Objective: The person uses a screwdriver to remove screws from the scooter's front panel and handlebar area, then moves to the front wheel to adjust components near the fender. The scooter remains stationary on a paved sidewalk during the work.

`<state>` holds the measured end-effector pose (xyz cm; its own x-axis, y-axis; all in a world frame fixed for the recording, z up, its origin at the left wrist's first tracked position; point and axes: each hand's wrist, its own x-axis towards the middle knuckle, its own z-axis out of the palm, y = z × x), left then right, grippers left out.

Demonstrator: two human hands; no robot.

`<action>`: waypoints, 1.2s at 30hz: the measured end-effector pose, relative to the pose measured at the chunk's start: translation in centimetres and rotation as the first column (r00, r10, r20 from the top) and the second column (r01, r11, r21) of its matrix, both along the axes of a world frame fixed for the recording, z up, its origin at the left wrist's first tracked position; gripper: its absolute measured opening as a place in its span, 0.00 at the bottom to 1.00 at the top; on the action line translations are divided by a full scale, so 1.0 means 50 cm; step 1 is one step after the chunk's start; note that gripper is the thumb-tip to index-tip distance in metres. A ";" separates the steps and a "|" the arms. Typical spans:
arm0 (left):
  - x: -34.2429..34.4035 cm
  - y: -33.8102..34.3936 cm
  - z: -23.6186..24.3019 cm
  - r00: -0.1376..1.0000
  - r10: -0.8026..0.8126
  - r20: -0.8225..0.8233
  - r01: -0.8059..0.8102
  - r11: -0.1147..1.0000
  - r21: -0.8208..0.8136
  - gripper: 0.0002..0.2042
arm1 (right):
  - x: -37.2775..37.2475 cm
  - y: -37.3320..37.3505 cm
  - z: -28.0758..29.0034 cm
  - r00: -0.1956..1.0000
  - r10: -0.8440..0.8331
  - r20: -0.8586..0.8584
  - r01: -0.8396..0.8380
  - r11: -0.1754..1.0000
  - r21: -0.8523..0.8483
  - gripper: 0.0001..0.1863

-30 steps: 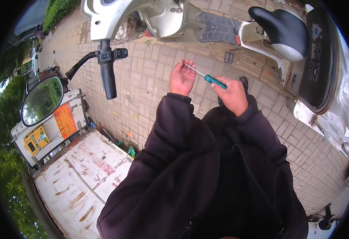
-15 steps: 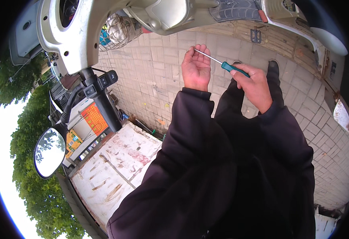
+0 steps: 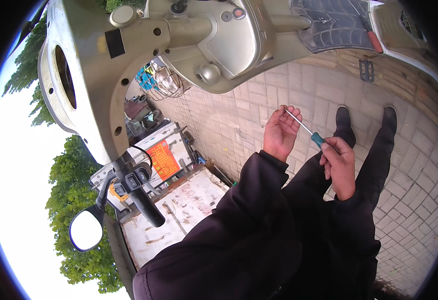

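Observation:
A screwdriver with a green handle (image 3: 318, 139) and thin metal shaft (image 3: 299, 121) slants between my two hands. My right hand (image 3: 340, 167) is closed round the handle, covering its rear end. Palm up, my left hand (image 3: 280, 134) pinches thumb and forefinger at the shaft's tip, its other fingers loosely curled. Whatever lies in that pinch is too small to make out. Both hands are above the paving, in front of a beige scooter body (image 3: 231, 47).
At left are the scooter's handlebar grip (image 3: 146, 206), mirror (image 3: 86, 230) and opened housing (image 3: 91, 75). A red-handled screwdriver (image 3: 375, 42) and small metal bits (image 3: 324, 21) lie on the dark footboard mat (image 3: 329, 37). A wire basket (image 3: 165, 85), pedal (image 3: 366, 70) and stained white panel (image 3: 179, 205) are nearby.
My view has shifted, so the scooter and hands appear lower and further right. My right hand now covers more of the green handle; the left keeps its pinch at the tip.

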<state>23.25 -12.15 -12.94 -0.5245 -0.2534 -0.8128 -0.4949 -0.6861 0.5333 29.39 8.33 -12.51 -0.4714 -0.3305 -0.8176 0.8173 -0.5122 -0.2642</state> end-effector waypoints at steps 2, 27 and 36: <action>0.004 0.001 -0.015 1.000 -0.008 0.022 0.008 1.000 -0.013 0.05 | 0.006 -0.009 -0.013 0.988 0.024 -0.153 -0.005 0.992 0.124 0.09; -0.110 0.069 0.216 0.914 0.014 -0.405 -0.023 1.000 -0.016 0.05 | -0.126 0.014 0.188 0.753 0.104 -0.650 0.156 0.931 0.329 0.12; -0.252 0.014 0.380 0.687 0.048 -0.725 0.151 0.967 0.207 0.08 | -0.244 -0.036 0.299 0.334 0.156 -0.930 0.462 0.833 0.306 0.19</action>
